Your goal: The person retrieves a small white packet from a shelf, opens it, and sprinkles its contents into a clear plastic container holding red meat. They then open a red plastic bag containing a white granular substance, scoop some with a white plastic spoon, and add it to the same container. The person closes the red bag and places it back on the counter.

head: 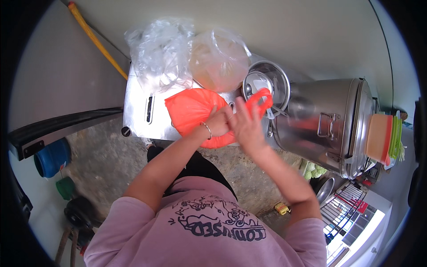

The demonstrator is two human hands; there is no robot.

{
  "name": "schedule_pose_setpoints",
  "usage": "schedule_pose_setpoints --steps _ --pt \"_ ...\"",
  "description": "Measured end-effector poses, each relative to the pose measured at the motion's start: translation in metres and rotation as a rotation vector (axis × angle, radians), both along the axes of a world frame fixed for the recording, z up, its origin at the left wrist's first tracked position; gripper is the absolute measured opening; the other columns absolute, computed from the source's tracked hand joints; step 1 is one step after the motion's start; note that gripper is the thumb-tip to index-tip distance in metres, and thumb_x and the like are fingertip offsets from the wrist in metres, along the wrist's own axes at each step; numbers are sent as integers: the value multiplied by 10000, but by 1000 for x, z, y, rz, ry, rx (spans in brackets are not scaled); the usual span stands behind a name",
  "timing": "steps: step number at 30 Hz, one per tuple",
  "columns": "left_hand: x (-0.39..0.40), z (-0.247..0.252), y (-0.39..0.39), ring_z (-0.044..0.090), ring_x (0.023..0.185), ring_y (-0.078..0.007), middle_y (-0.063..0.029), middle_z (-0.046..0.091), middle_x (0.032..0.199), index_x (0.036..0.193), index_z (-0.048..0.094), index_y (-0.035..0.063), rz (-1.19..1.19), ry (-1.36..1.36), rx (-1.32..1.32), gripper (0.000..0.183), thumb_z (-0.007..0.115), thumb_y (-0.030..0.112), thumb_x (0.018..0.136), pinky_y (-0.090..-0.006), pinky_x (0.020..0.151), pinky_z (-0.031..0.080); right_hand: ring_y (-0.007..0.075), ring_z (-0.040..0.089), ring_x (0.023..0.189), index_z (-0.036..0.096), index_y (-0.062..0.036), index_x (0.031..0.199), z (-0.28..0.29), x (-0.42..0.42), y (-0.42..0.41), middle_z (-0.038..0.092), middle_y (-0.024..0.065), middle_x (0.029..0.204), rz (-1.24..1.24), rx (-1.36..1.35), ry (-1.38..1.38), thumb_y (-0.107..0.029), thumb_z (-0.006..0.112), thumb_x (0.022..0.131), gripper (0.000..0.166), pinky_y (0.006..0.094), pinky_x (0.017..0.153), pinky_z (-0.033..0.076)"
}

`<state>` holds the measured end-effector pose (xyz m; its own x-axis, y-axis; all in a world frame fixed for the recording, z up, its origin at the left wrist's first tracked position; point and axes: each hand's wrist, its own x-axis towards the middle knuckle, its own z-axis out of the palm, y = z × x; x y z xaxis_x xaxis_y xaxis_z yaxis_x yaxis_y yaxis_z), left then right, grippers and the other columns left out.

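Observation:
A full red plastic bag [186, 108] rests on a stainless steel table [137, 100] in front of me. My left hand [220, 123], with a bangle on its wrist, grips the gathered neck of the bag. Close beside it my right hand [248, 131] is raised, its fingers blurred by motion. The looped handles [263, 98] of the bag stick out just past the right fingers. Whether those fingers pinch any of the plastic is hard to see. Behind the red bag sit a clear plastic bag of pale contents [220, 61] and a crumpled clear plastic bag [161, 55].
Steel bowls [283, 78] with utensils stand right of the bags. Beyond them is a large lidded steel pot [320, 113] with plastic containers [378, 138] by its lid. A yellow hose [96, 41] runs along the left wall. A blue barrel [55, 157] stands on the left.

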<state>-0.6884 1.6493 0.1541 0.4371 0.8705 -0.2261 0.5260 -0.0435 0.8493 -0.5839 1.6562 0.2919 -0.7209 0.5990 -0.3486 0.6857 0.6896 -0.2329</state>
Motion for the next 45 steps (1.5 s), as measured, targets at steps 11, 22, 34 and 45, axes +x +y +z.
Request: schedule_pose_setpoints --steps 11,22,34,45 --pt "-58 69 -3 581 816 -284 -166 603 908 1310 204 18 169 159 -391 847 656 350 676 -364 744 467 65 361 396 514 -81 865 -37 23 -55 437 -23 565 -1323 -1992 1024 -272 478 895 196 248 502 398" --pt "19 47 31 604 896 -303 -235 595 976 1324 -89 -79 -649 799 -356 1121 698 241 594 -399 755 489 72 450 553 501 -65 993 -47 2 -102 453 -10 645 -1293 -2001 1465 -177 519 861 174 278 603 441" --pt "0 -72 61 611 798 -284 -227 578 1013 1378 95 91 -716 731 163 827 570 173 706 -428 665 496 96 490 544 506 -95 927 -67 -13 -142 491 7 692 -1394 -1333 1484 -227 524 823 169 259 487 457" --pt "-35 -52 49 608 621 -255 -203 592 939 1390 8 143 -227 601 -94 962 630 85 659 -366 468 478 144 510 537 580 -102 847 -129 73 -85 518 28 596 -1715 -1190 1271 -139 609 774 88 319 461 446"
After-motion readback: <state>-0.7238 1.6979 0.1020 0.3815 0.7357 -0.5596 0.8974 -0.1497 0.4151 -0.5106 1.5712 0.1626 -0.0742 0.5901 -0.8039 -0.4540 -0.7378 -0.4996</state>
